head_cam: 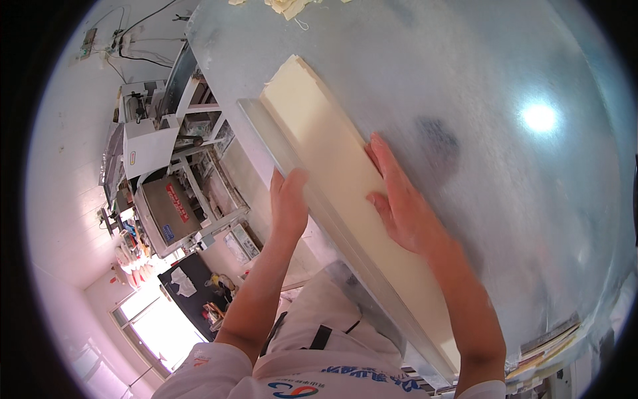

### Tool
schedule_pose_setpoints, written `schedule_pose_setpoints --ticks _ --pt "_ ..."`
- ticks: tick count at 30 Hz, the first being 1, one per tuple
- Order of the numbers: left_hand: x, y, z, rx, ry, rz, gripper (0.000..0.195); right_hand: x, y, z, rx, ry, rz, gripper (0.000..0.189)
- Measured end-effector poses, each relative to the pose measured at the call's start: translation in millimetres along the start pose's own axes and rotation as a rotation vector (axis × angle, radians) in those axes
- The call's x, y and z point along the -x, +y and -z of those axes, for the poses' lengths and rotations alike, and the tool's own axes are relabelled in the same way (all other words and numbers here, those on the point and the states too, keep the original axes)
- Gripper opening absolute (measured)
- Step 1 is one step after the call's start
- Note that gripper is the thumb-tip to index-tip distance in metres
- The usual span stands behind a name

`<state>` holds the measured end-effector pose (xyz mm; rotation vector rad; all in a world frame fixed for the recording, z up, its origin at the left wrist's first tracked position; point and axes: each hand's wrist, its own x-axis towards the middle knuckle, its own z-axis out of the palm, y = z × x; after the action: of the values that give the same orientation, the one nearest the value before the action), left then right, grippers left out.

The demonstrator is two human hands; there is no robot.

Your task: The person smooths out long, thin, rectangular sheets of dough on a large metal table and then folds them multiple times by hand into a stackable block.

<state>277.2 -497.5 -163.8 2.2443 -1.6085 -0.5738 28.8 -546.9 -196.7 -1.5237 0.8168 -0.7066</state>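
Note:
A long, flat strip of pale cream sheet material, perhaps stacked or folded dough, (pixel 319 129) lies along the near edge of a grey, smooth-topped table (pixel 478 65). Its far end is ragged. Beside it, on my side, runs a straight metal bar or edge rail (pixel 344 249). My left hand (pixel 290 199) is at this rail, thumb above and fingers partly hidden below it. My right hand (pixel 398 204) rests against the strip's far long side, fingers extended and thumb apart over its top.
Crumpled cream scraps (pixel 289 6) lie at the table's top edge. To the left stand a white machine (pixel 149 144) and a metal frame holding a box (pixel 172 209). Layered sheets or boards (pixel 548 344) show at the lower right, by the table's rim.

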Motion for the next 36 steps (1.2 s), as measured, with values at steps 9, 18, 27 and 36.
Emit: schedule_pose_setpoints --ticks 9,18,27,36 --pt "-1.3 -0.7 7.0 0.522 -0.06 0.394 0.04 89.8 -61.2 -11.6 0.126 0.291 -0.154 0.055" --pt "42.3 -4.7 66.8 0.782 -0.261 0.563 0.066 267.8 -137.0 -118.4 0.598 0.184 -0.558 0.03" --pt "82.3 -31.6 161.1 0.862 -0.432 0.626 0.104 302.8 -203.4 -152.4 0.825 0.39 -0.389 0.02" --pt "180.4 2.4 259.0 0.006 0.165 -0.703 0.072 240.4 -259.4 -116.7 0.725 0.478 -0.066 0.021"
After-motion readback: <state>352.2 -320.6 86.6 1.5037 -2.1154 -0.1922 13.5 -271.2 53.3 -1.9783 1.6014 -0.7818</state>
